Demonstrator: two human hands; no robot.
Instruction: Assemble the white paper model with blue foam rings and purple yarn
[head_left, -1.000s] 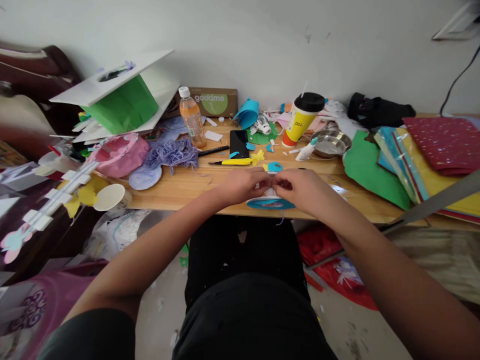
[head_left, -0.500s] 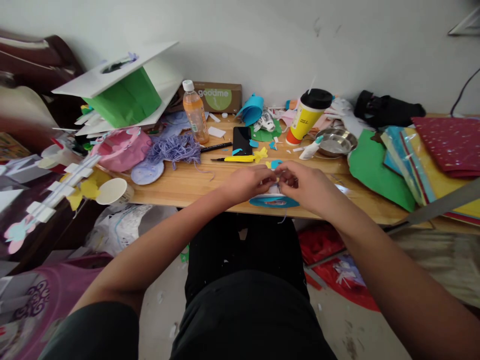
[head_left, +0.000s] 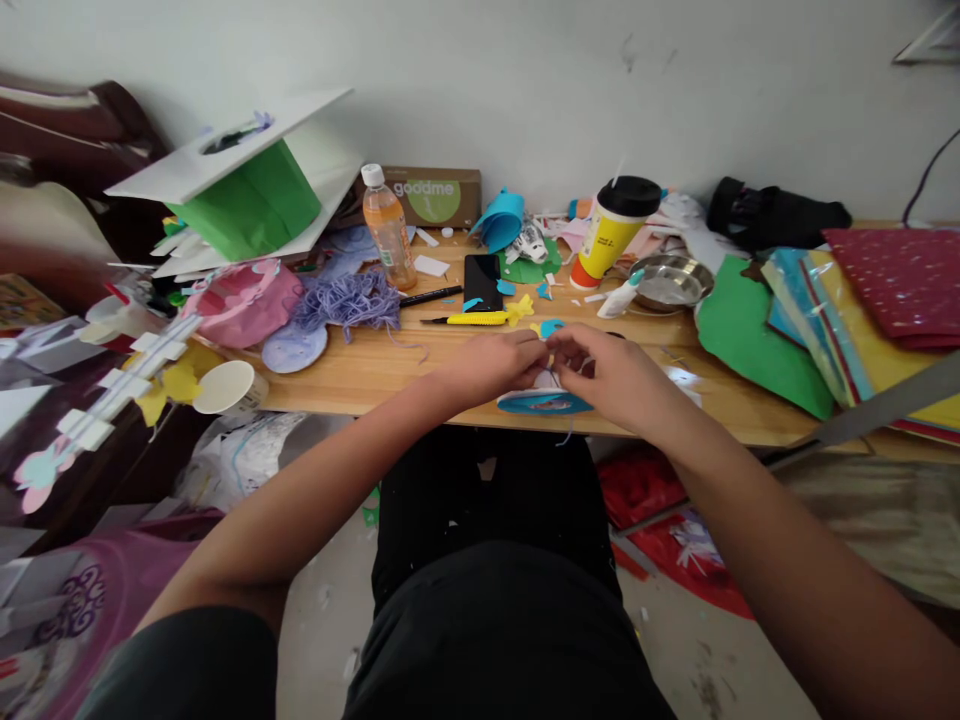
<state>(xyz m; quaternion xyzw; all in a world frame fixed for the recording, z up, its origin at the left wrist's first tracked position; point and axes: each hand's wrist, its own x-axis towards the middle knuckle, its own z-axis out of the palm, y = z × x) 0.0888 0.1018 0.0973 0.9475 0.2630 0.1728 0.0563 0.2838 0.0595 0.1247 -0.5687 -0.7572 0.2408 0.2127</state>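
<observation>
At the table's near edge, my left hand and my right hand meet with fingertips pinched together. A thin strand of purple yarn shows below the fingertips; the fingers partly hide it. Directly under them lies a blue-and-white paper piece, partly covered by my hands. A loose purple yarn end hangs from it over the edge. Just beyond my fingers are a small blue-and-yellow paper scrap and a yellow craft knife.
Behind stand an orange drink bottle, a phone, a yellow cup, a glue bottle and a metal bowl. Purple yarn is heaped left, near a paper cup. Green paper lies right.
My hands stay pinched together over the blue-and-white piece, with only slight finger movement. The piece appears shifted a little left; the view has moved slightly.
</observation>
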